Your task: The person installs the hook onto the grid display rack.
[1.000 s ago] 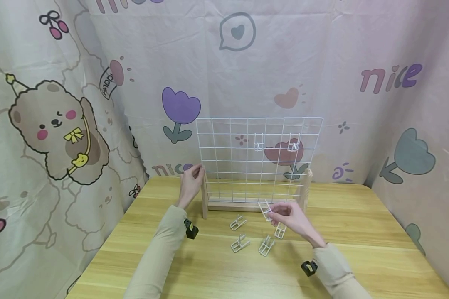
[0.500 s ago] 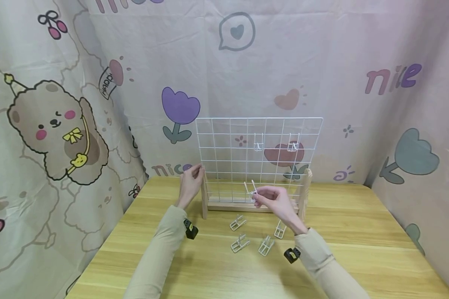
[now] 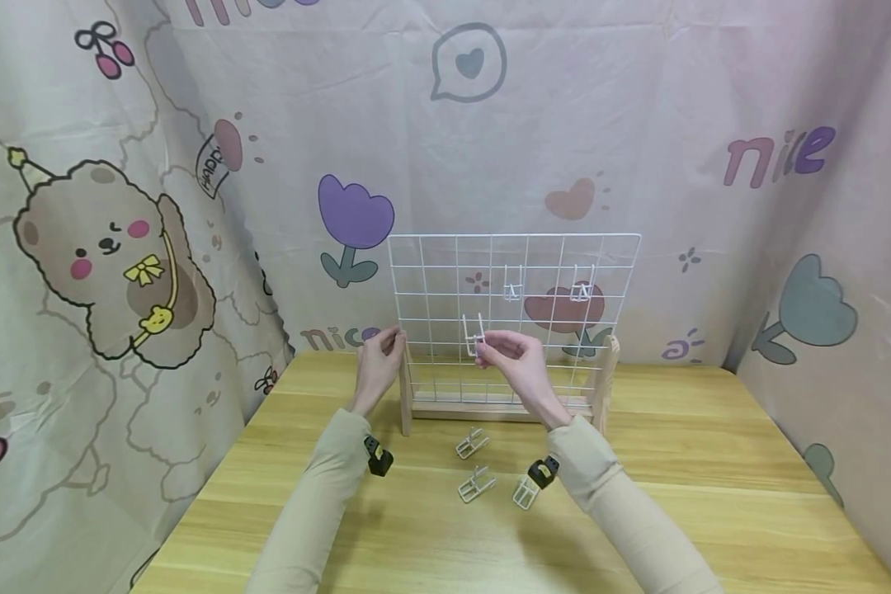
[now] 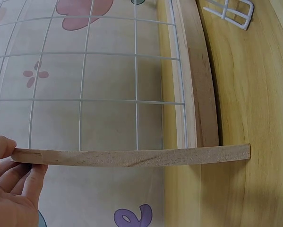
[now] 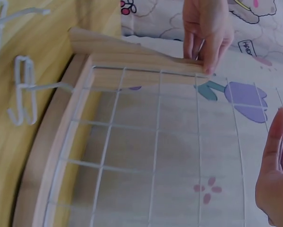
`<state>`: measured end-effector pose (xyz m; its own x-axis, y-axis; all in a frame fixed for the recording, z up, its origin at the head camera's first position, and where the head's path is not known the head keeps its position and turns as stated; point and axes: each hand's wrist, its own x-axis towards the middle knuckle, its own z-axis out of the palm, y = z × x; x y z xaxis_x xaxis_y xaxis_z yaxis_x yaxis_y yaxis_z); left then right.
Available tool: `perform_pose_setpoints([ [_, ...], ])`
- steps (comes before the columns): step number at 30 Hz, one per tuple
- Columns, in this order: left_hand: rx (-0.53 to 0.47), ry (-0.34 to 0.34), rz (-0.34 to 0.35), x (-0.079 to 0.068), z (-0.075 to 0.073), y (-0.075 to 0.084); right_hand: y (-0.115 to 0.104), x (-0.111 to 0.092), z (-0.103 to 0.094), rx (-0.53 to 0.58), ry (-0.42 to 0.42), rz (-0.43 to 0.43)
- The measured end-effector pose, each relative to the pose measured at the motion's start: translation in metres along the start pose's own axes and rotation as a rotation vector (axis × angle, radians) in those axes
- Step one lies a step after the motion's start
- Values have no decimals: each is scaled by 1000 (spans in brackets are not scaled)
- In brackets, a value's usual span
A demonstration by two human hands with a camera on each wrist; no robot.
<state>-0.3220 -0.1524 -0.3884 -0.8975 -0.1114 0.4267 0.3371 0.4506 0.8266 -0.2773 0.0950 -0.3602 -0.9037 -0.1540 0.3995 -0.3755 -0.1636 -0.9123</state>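
Note:
In the head view, my left hand (image 3: 379,367) pinches the upper end of the stand's left wooden side piece (image 4: 132,158). My right hand (image 3: 521,363) holds a white wire hook (image 3: 470,337) between thumb and fingers, its two prongs pointing up. That hook overlaps the middle of the white wire grid (image 3: 426,319), left of centre. Two similar hooks, one nearer the middle (image 3: 513,287) and one farther right (image 3: 582,289), hang on the grid's upper part. In the right wrist view the right hand shows at the edge, with its hook out of sight.
On the wooden table (image 3: 267,511) before the stand lie loose white hooks: one closest to the base (image 3: 472,444), one below it (image 3: 477,484), and one partly behind the right wrist camera (image 3: 525,493). A printed curtain (image 3: 282,99) stands behind.
My right hand has risen and moved left with the hook, from low by the stand's base to before the grid's middle. The left hand has stayed on the side piece.

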Motion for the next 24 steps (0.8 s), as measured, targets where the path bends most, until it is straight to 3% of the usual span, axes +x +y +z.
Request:
perform_pose_setpoints([
  [9,10,4,4,-1,-2,1,-8,27,24,81,77,-9],
  [24,0,11,20,0,3,0,-17,59,40,113,108,-60],
])
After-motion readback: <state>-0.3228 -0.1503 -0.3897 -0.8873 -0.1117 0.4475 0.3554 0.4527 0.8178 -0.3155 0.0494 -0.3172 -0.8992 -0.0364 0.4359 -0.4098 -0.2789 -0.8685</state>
